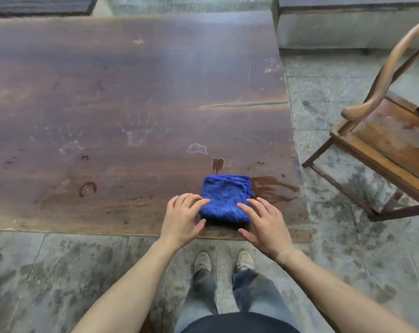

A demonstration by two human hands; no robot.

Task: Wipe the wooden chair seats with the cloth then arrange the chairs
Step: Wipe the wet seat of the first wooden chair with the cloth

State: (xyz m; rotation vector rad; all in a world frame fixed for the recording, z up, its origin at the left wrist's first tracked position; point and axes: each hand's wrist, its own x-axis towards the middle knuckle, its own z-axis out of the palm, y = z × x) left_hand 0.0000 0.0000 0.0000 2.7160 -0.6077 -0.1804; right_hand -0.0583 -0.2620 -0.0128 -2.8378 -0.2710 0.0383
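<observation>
No brand, label or writing is showing anywhere. The left hand (pixel 183 216) is lying palm down, fingers spread and relaxed, its fingertips touching the left edge of the folded blue cloth (pixel 224 198). The right hand (pixel 263 222) is lying likewise, fingers apart, touching the cloth's right edge. The cloth is sitting at 6 o'clock on the dark wooden table (pixel 107 104), near its front edge, with wet streaks beside it. A wooden chair (pixel 393 135) is standing at 3 o'clock on the mottled stone floor (pixel 335 248).

Dark wooden table (pixel 107 92), folded blue cloth (pixel 224 198) near its front edge
</observation>
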